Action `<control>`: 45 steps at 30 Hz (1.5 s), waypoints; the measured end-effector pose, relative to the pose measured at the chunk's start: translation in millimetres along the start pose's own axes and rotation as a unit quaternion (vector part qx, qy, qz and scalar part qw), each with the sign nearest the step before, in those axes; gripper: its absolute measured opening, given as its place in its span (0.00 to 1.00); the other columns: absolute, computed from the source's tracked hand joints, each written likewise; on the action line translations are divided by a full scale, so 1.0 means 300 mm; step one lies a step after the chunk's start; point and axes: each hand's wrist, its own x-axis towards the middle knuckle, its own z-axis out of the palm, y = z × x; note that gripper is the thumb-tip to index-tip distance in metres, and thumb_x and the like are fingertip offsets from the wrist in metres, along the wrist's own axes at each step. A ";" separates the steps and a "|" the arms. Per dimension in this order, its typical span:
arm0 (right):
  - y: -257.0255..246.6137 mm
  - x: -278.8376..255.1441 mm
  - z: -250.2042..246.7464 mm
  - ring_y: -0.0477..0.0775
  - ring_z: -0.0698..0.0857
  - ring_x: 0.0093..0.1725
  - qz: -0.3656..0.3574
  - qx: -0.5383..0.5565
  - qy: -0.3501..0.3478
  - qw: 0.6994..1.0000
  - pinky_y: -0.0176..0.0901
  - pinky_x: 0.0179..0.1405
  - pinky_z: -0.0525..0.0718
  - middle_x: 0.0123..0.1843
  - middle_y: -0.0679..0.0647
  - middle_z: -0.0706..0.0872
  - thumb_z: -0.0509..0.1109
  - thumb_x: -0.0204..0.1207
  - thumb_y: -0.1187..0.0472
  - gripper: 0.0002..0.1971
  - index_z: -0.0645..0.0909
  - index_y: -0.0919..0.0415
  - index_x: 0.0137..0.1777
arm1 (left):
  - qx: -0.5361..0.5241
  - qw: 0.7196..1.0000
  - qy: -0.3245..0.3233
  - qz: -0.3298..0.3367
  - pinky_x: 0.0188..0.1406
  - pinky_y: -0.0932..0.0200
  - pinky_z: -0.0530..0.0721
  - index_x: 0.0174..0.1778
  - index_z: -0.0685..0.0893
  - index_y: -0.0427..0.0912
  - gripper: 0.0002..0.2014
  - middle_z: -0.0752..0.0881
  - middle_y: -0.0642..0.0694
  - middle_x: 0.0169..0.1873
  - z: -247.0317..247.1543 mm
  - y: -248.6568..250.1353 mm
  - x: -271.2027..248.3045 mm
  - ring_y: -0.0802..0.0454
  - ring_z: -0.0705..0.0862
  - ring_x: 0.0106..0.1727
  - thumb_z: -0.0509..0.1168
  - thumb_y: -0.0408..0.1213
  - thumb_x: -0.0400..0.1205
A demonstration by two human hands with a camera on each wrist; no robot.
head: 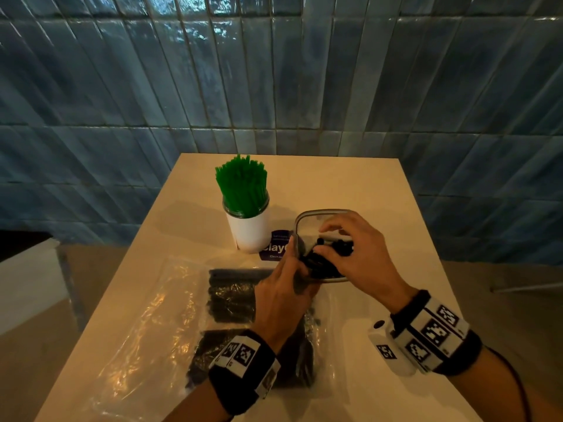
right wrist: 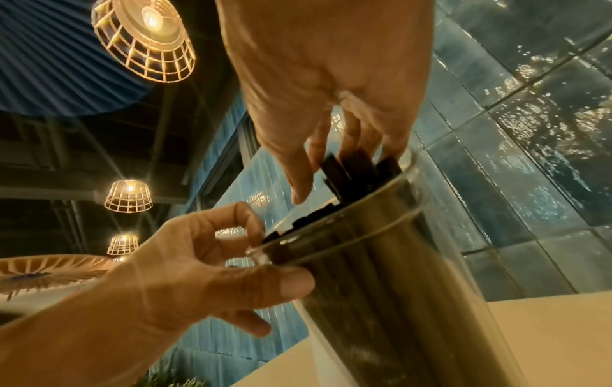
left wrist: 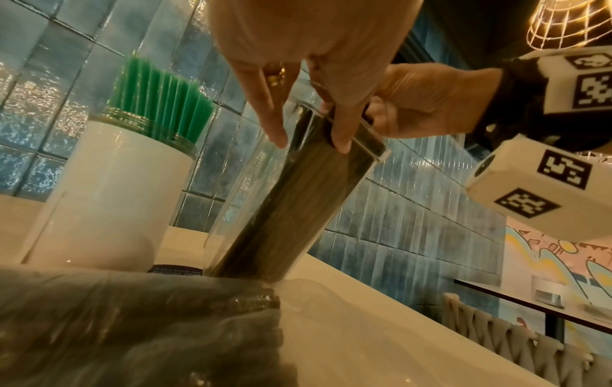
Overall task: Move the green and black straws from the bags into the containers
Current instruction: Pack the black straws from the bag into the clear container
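Observation:
A clear container (head: 323, 214) leans toward me on the table, partly filled with black straws (head: 323, 266). My left hand (head: 297, 269) grips its near-left wall just under the rim; the right wrist view shows that thumb and those fingers wrapped around the clear container (right wrist: 414, 288). My right hand (head: 326, 239) hovers over the mouth, with thumb and fingers closed around a few black straws (right wrist: 359, 165) that stick up above the rest. Behind and to the left, green straws (head: 242, 185) stand upright in a white container (head: 251, 231). A bag of black straws (head: 231, 296) lies under my left wrist.
An empty clear plastic bag (head: 146, 324) lies crumpled at the front left of the cream table (head: 380, 190). A purple card (head: 275, 246) lies between the two containers. A blue tiled wall stands behind the table. Floor shows on both sides.

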 end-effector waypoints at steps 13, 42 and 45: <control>-0.063 0.033 0.012 0.53 0.80 0.48 -0.059 -0.174 -0.246 0.952 0.45 0.50 0.77 0.50 0.51 0.82 0.68 0.69 0.55 0.16 0.75 0.53 0.57 | -0.088 0.991 -0.019 -0.101 0.58 0.70 0.77 0.69 0.71 0.39 0.35 0.64 0.84 0.54 0.001 0.015 -0.002 0.84 0.73 0.47 0.79 0.35 0.68; -0.017 0.079 -0.024 0.54 0.80 0.49 0.017 -0.195 -0.243 0.950 0.46 0.49 0.77 0.45 0.50 0.78 0.54 0.84 0.48 0.16 0.79 0.58 0.51 | -0.041 0.995 -0.015 -0.094 0.55 0.46 0.86 0.70 0.70 0.43 0.33 0.81 0.47 0.60 -0.005 0.027 0.046 0.56 0.81 0.55 0.77 0.42 0.71; -0.021 0.064 0.007 0.53 0.78 0.53 -0.007 -0.245 -0.241 0.939 0.44 0.50 0.75 0.53 0.52 0.81 0.50 0.83 0.42 0.21 0.78 0.56 0.57 | -0.040 0.996 0.000 -0.083 0.54 0.52 0.85 0.68 0.70 0.44 0.33 0.84 0.51 0.55 0.003 0.025 0.048 0.60 0.81 0.52 0.78 0.41 0.70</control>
